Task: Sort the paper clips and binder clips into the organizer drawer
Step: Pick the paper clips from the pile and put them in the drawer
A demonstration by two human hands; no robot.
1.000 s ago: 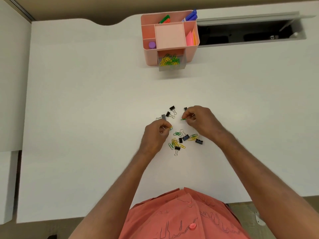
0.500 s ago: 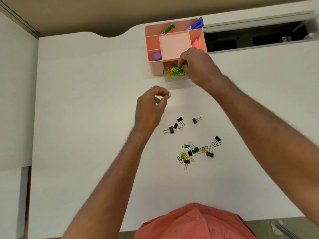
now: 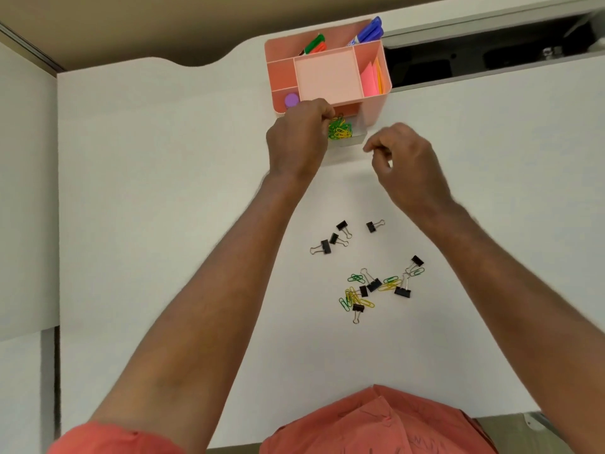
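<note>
White desk [image 3: 163, 224]; pink organizer [image 3: 376, 103] at its far edge; scattered clips [image 3: 366, 290].

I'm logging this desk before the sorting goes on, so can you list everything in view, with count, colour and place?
organizer: one, pink, far edge of the desk.
drawer: one, clear, pulled out at the organizer's front.
paper clips in drawer: a heap, green and yellow.
markers: several, blue, green, orange-red, in the back compartments.
sticky notes: a stack, pink and orange, right compartment.
purple cap: one, front left compartment.
binder clips: about nine, black, loose on the desk.
loose paper clips: a small scatter, green and yellow, among the nearer binder clips.
desk: one, white.
left hand: at the drawer, fingers pinched over the heap.
right hand: beside the drawer, nothing visible in it.
</note>
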